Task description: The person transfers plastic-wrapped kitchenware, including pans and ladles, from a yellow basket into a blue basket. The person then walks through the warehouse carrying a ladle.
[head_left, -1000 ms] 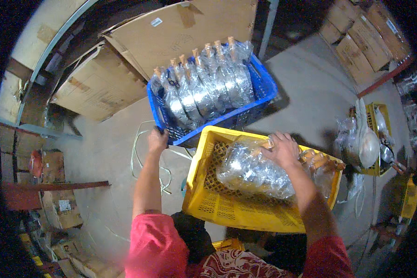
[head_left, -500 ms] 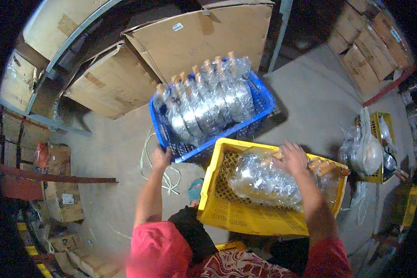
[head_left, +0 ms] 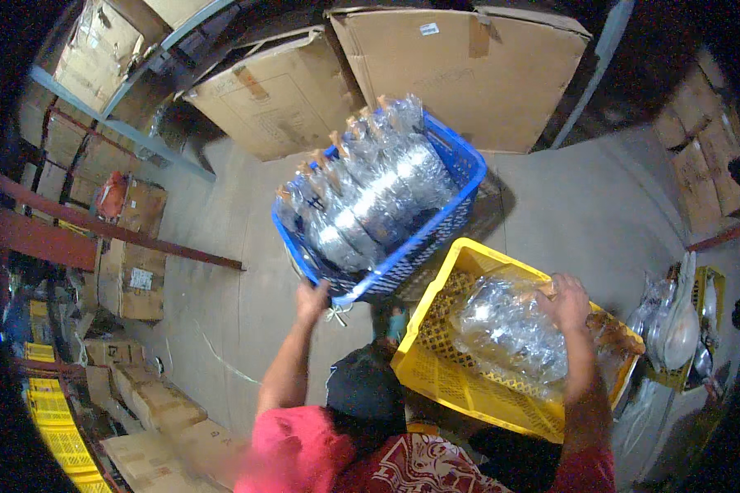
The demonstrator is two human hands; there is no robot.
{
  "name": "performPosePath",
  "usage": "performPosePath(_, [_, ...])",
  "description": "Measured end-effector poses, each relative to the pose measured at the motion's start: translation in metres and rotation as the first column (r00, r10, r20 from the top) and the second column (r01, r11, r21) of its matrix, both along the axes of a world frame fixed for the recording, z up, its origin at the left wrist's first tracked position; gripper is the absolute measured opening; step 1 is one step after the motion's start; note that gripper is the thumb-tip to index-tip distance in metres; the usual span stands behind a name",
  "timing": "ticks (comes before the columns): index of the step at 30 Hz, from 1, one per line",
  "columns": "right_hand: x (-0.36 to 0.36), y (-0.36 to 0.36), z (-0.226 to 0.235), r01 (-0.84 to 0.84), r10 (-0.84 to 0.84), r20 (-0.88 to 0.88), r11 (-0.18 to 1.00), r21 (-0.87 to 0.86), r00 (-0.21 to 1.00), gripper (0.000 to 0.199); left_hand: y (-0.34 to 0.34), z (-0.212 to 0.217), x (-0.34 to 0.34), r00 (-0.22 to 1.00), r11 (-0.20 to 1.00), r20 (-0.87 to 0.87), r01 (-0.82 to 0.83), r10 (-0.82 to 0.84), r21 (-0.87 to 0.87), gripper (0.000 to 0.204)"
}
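Note:
My left hand [head_left: 311, 300] is closed on the near left rim of a blue plastic basket [head_left: 471, 174]. Inside it stands a row of plastic-wrapped metal pans [head_left: 386, 193], their wooden handles sticking up toward the back. To the right is a yellow plastic crate [head_left: 448, 394], holding more wrapped pans [head_left: 510, 324] that lie on their side. My right hand [head_left: 567, 302] is curled over these pans near the handle end. Its fingertips press into the clear wrap and are partly hidden.
Large cardboard boxes [head_left: 460, 82] line the back under a metal rack. A red beam [head_left: 164, 246] juts in from the left, near stacked cartons [head_left: 142, 279]. A small yellow crate [head_left: 705, 304] with wrapped pans stands at the right. White cord [head_left: 218, 353] lies on the floor.
My view has turned left. The blue basket has shifted left over the floor with my left hand on it, and now covers most of the cord coil. My right hand stays on the pans.

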State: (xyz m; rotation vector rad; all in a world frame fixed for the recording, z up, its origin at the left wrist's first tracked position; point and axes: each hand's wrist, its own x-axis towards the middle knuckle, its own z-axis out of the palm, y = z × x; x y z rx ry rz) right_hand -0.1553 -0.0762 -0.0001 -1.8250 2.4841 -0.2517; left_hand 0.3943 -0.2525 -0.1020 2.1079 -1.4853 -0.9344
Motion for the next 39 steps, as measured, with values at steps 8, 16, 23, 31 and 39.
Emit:
performPosePath(8, [-0.008,-0.005,-0.007,-0.032,0.033,0.019,0.999,-0.012,0.999,0.051,0.001,0.015,0.075,1.0,1.0,0.005,0.019,-0.019,0.004,0.041])
performPosePath(16, [-0.015,0.0,-0.025,-0.103,0.104,-0.151,0.995,0.014,0.983,0.046,-0.031,0.055,0.041,0.977,0.887,0.211,0.059,0.043,-0.458,0.061])
performPosePath(23, [0.0,-0.014,0.001,-0.022,0.027,-0.028,0.985,0.17,0.999,0.039,-0.214,-0.03,0.063,0.946,0.964,-0.214,-0.26,0.244,-0.049,0.064])
performPosePath(31, [0.006,-0.002,0.014,0.105,-0.116,0.065,0.983,0.149,0.991,0.057,-0.194,-0.009,0.075,0.879,0.958,-0.384,-0.244,0.283,0.149,0.028])
performPosePath(39, [0.008,0.0,0.014,0.101,-0.101,-0.01,0.976,0.193,0.995,0.056,-0.122,0.005,0.062,0.967,0.922,-0.241,-0.166,0.083,-0.35,0.036])
